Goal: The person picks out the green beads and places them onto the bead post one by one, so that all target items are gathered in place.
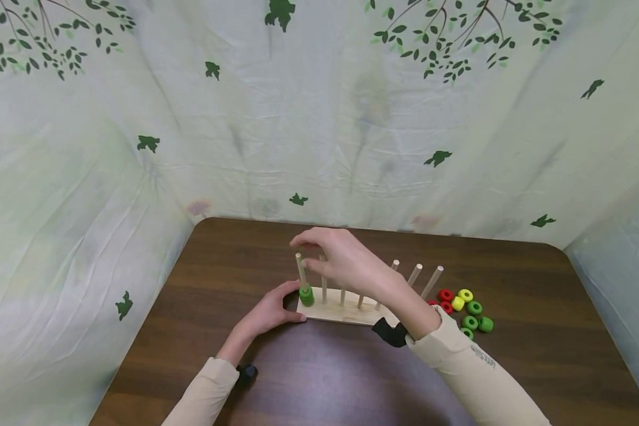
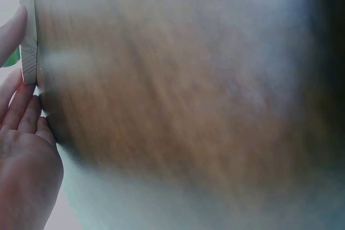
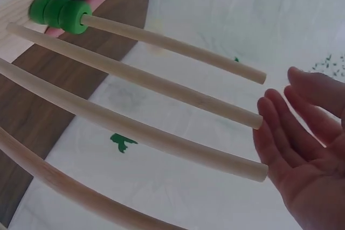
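A wooden peg board (image 1: 332, 313) with several upright pegs rests on the table. My left hand (image 1: 268, 310) grips its left end, thumb at the front corner and fingers at the back. Three green beads (image 3: 60, 14) are stacked at the bottom of the leftmost peg (image 1: 300, 270). Beside the top of that peg is my right hand (image 1: 346, 260), its fingers apart and relaxed around nothing. In the right wrist view the right palm shows no bead, and the peg tips stand just short of the fingertips. The right hand and forearm hide parts of the other pegs.
To the right of the board lie loose red beads (image 1: 445, 295), yellow beads (image 1: 465, 295) and green beads (image 1: 485, 324), some partly behind the right sleeve. The brown table (image 1: 532, 296) meets a leaf-patterned cloth (image 1: 341, 148) at its back edge.
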The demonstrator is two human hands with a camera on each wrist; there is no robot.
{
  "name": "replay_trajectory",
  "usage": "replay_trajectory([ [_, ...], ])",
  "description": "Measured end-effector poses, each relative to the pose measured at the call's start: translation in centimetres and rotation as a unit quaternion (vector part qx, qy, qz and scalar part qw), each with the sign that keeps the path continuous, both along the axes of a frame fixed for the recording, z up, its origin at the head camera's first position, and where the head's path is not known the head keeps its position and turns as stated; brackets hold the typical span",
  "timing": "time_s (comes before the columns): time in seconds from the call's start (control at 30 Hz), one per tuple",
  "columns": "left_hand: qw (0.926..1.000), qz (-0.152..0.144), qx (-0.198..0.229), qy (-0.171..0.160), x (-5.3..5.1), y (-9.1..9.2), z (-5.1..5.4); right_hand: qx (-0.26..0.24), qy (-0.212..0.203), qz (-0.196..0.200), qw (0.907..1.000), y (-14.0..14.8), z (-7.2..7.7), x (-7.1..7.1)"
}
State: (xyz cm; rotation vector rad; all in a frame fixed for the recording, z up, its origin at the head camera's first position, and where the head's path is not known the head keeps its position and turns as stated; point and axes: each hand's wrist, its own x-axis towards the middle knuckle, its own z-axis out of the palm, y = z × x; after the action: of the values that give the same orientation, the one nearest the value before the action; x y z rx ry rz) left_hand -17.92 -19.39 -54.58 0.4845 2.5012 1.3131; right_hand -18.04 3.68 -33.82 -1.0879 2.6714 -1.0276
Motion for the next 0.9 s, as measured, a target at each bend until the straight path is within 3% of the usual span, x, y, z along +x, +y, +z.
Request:
replay_trajectory([
  [0.17,1.0000,0.003,-0.006,-0.007,-0.1,0.0,-0.1,-0.057,-0.003,0.009,0.9984,1.0,-0.2,1.7],
  [0.43,0.9998,0.006,-0.020,0.000,-0.2,0.1,-0.2,-0.121,0.006,0.022,0.9923,2.5,-2.0,4.5],
  [0.63,0.9996,0.014,-0.024,0.006,-0.1,0.1,-0.1,-0.135,-0.024,-0.007,0.9905,3.9,-4.0,6.3],
  [0.9,0.9996,0.014,-0.025,0.008,-0.1,0.2,-0.2,-0.147,-0.050,-0.069,0.9854,6.1,-7.8,8.6],
])
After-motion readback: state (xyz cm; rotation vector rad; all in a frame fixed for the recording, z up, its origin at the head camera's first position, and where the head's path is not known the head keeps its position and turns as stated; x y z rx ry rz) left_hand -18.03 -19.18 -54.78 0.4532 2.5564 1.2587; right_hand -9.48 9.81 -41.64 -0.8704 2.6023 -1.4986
